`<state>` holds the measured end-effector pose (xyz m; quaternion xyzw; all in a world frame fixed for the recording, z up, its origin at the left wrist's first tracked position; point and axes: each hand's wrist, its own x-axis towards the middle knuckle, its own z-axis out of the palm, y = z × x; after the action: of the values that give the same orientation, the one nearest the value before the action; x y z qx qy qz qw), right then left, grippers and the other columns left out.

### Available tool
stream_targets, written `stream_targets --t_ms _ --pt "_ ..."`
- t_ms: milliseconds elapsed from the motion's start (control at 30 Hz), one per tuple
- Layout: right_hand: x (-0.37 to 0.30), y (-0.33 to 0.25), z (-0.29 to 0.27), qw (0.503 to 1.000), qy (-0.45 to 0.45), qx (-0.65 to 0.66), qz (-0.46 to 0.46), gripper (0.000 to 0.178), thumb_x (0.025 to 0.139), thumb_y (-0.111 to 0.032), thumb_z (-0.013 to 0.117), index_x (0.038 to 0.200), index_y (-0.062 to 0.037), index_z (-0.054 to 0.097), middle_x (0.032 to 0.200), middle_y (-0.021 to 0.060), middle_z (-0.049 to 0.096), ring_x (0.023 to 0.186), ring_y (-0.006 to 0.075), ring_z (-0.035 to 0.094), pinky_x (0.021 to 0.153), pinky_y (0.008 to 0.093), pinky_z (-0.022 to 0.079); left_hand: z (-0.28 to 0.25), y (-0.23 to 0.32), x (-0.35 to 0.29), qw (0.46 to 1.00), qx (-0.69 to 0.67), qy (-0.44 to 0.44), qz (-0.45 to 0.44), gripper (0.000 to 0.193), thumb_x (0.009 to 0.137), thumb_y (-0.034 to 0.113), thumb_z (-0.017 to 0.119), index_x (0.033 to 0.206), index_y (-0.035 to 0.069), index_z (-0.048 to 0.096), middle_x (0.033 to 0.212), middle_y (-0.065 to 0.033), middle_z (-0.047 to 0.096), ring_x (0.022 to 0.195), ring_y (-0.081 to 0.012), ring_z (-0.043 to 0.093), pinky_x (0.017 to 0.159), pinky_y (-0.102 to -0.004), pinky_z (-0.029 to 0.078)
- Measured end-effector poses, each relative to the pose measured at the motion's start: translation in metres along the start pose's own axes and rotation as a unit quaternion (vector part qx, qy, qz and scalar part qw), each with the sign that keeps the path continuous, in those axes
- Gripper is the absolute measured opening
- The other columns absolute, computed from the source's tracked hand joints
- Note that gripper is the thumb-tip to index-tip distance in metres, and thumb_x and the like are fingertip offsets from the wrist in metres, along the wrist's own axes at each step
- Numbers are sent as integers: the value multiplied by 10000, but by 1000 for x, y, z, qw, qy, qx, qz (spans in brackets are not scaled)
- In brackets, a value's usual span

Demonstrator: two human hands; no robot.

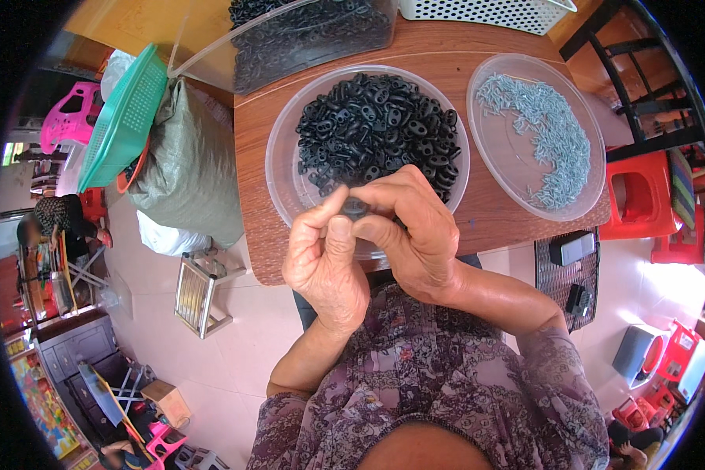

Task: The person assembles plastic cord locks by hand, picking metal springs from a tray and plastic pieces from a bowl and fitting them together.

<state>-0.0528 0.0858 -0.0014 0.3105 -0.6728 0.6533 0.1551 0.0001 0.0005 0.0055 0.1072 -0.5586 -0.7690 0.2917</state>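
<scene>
Workroom with pale tiled floor; brown wood-grain round table (462,227) fills the upper centre of the frame.

Item 1. Left hand (323,262), centre frame: fingers curled, thumb and forefinger pinched on a small black oval plastic link (356,207).

Item 2. Right hand (411,231), just right of it: fingers pressed against the same link from the other side, fingertips of both hands touching. Link is mostly covered; whether a pin is in it cannot be told.

Item 3. Clear round plastic dish (278,157), directly above the hands, its near rim under the fingers: holds a heap of matching black links (380,129).

Item 4. Second clear round plastic dish (595,168), upper right, beside the first and apart from it: holds a scatter of small pale grey metal pins (544,133).

Item 5. Clear plastic bin of more black links (313,31), top centre; white perforated basket (486,12) to its right.

Item 6. Grey woven sack (192,168) with teal mesh basket (121,117) on it, upper left, off the table edge.

Handling note: judged best to keep the link steady between both thumbs, low over the dish, so a slipped piece drops back into it.
</scene>
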Motion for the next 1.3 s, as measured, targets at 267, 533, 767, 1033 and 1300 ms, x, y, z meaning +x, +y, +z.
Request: stream_targets --t_ms 267,533,767,1033,1300 --pt "4 3 1 996 -6 -49 -79 214 717 -9 623 917 33 560 815 127 558 674 238 504 597 306 417 -2 -5 -1 999 0 -9 32 255 855 127 571 1026 -59 538 948 -69 571 813 -72 503 741 -199 429" --pt "5 1 2 991 2 -65 -116 204 720 13 601 916 41 553 807 133 549 670 243 499 585 309 413 -1 -7 -5 999 12 6 37 233 866 121 556 1021 -52 543 902 -59 571 813 -73 502 732 -202 428" --pt "2 -4 -18 983 -6 50 179 92 748 -1 593 838 0 578 774 93 556 686 192 532 619 294 431 -3 10 11 971 218 -84 59 240 864 87 542 1059 -52 545 879 -99 608 722 -116 558 657 -224 461" --pt "95 21 -94 981 29 -170 89 154 803 -92 588 915 7 624 845 10 615 782 60 533 698 201 429 -52 16 60 813 509 -123 255 190 709 -33 613 894 3 594 764 -89 613 679 -192 569 623 -289 451" --pt "226 82 -148 912 95 -400 -17 147 700 -110 571 744 27 602 735 192 607 734 276 599 675 345 462 -37 7 84 668 625 -254 314 182 624 -12 613 801 17 585 749 -102 590 705 -276 535 664 -366 407"
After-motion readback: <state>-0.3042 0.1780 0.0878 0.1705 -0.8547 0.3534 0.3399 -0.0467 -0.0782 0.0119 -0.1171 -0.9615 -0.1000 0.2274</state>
